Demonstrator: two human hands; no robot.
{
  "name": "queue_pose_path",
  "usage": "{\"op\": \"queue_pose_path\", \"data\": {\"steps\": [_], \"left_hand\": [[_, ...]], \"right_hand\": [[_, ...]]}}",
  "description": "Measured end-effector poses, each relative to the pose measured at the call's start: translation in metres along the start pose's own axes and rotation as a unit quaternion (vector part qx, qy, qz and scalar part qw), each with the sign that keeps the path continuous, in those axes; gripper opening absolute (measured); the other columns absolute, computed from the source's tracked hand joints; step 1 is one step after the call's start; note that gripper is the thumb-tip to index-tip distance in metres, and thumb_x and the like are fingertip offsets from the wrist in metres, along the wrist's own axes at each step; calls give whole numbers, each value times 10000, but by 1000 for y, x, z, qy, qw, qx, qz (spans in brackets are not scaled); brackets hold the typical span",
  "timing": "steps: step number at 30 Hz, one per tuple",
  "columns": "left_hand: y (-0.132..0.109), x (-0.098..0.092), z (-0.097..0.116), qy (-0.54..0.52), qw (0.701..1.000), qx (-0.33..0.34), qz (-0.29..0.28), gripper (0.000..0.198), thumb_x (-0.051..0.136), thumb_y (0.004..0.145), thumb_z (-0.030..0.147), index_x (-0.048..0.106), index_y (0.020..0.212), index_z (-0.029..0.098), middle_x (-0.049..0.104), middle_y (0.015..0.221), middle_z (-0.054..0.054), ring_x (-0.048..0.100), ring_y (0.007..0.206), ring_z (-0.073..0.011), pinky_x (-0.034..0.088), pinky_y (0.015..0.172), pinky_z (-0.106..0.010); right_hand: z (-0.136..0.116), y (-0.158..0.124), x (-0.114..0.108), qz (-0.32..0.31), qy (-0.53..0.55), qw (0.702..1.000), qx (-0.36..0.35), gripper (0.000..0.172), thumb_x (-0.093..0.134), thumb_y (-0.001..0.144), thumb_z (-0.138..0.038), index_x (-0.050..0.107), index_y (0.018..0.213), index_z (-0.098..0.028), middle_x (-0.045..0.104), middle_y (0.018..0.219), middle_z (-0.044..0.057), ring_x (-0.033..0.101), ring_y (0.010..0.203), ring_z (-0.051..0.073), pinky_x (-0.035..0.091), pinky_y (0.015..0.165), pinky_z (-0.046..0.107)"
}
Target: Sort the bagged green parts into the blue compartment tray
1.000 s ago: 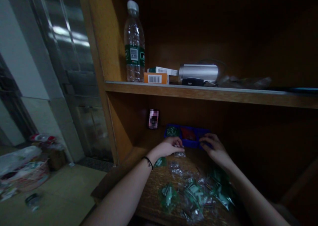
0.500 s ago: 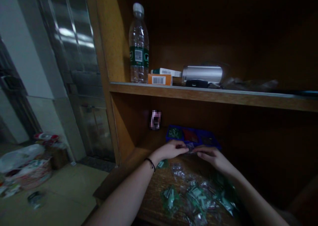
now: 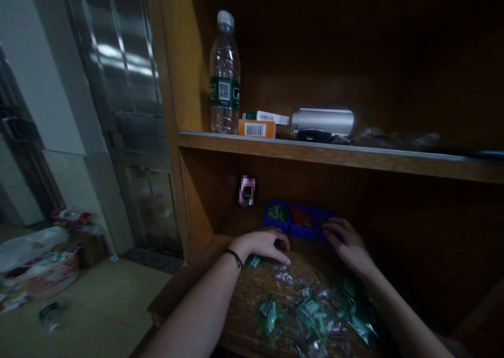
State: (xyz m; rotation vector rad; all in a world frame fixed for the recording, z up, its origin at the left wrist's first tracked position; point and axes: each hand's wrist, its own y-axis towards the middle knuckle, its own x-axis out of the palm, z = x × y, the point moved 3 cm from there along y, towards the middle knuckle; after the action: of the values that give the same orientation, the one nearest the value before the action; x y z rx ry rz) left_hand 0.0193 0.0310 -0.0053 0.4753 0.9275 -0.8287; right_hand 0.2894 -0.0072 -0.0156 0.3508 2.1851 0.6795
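Note:
My left hand (image 3: 265, 244) is open above the wooden surface, its thumb and curled fingers apart and nothing between them. Just below it lie a green packet (image 3: 255, 262) and a small clear packet (image 3: 282, 275). My right hand (image 3: 348, 242) reaches over the right compartment of a blue divided tray (image 3: 303, 232). Its thumb and fingers look slightly apart, and I see nothing held; the fingertips partly cover that compartment. Green packets (image 3: 277, 211) fill the left compartment and a red packet (image 3: 302, 217) lies in the middle one. Several green and clear packets (image 3: 315, 311) are scattered nearer me.
Over the hands runs a shelf (image 3: 334, 153) holding a plastic bottle (image 3: 224, 74), an orange box (image 3: 256, 129) and a silver cylinder (image 3: 323, 120). A small pixelated patch (image 3: 247, 191) is at the back left. On the floor sits a filled basket (image 3: 47, 276).
My hands have parted from the small clear packet they were both handling. The right hand has moved right, over the tray's right compartment; the left has drawn slightly left and opened.

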Motion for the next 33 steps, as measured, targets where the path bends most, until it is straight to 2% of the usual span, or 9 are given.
{"op": "queue_pose_path", "data": {"steps": [5, 12, 17, 21, 24, 26, 29, 31, 33], "left_hand": [[3, 5, -5, -6, 999, 11, -38, 455, 806, 652, 518, 710, 1019, 267, 657, 1022, -10, 585, 936, -199, 433, 740, -252], [8, 13, -10, -47, 997, -5, -67, 236, 746, 735, 382, 706, 921, 242, 608, 786, 32, 542, 716, -131, 378, 585, -218], [6, 8, -9, 12, 1000, 4, -22, 199, 630, 837, 404, 699, 918, 236, 658, 831, 14, 560, 733, -146, 390, 619, -242], [4, 0, -8, 29, 999, -5, 38, 324, 499, 919, 492, 698, 963, 241, 698, 968, -6, 601, 840, -158, 421, 738, -248], [1, 0, -6, 25, 999, -41, -16, 431, 581, 825, 628, 687, 1015, 255, 687, 967, -6, 603, 840, -174, 432, 716, -252], [-2, 0, -2, 38, 997, -43, -59, 560, 693, 687, 684, 674, 1072, 279, 666, 1046, -10, 587, 944, -212, 439, 755, -268], [-4, -1, 3, 68, 995, -36, -71, 733, 796, 524, 686, 657, 1136, 307, 611, 1185, -27, 494, 1143, -297, 427, 852, -317], [-4, 0, 4, 73, 994, -38, -68, 732, 819, 506, 657, 659, 1126, 302, 608, 1177, -36, 477, 1156, -317, 424, 853, -330], [-3, 1, 4, 69, 995, -28, -64, 628, 822, 550, 610, 675, 1068, 287, 628, 1125, -33, 507, 1108, -295, 424, 831, -317]], "right_hand": [[-17, -7, 9, -87, -6, 994, -65, 268, 499, 910, -342, 722, 995, -220, 593, 1138, 92, 589, 1068, 247, 450, 974, 410], [-18, -7, 8, -82, -18, 993, -88, 262, 489, 921, -311, 726, 968, -210, 622, 1071, 89, 620, 994, 235, 482, 901, 375], [-18, -7, 7, -80, -19, 992, -98, 251, 493, 917, -279, 726, 970, -205, 632, 1061, 86, 625, 988, 231, 485, 895, 371], [-21, -8, 6, -87, -16, 991, -103, 236, 497, 916, -259, 723, 970, -219, 647, 1045, 74, 633, 967, 220, 489, 882, 357], [-24, -8, 6, -101, -14, 988, -112, 236, 492, 921, -249, 720, 971, -218, 662, 1016, 73, 636, 938, 214, 492, 858, 350], [-25, -8, 6, -107, -13, 987, -119, 243, 484, 931, -256, 720, 969, -212, 670, 1001, 77, 635, 924, 214, 492, 849, 352], [-27, -9, 7, -117, -17, 986, -121, 251, 474, 941, -259, 716, 970, -201, 671, 999, 84, 630, 926, 217, 490, 844, 352], [-29, -9, 6, -124, -20, 985, -120, 249, 473, 938, -250, 713, 976, -196, 669, 1004, 85, 626, 937, 218, 488, 846, 352], [-31, -9, 6, -126, -20, 985, -119, 249, 471, 935, -246, 711, 979, -196, 669, 1005, 84, 626, 940, 221, 487, 848, 353]]}}
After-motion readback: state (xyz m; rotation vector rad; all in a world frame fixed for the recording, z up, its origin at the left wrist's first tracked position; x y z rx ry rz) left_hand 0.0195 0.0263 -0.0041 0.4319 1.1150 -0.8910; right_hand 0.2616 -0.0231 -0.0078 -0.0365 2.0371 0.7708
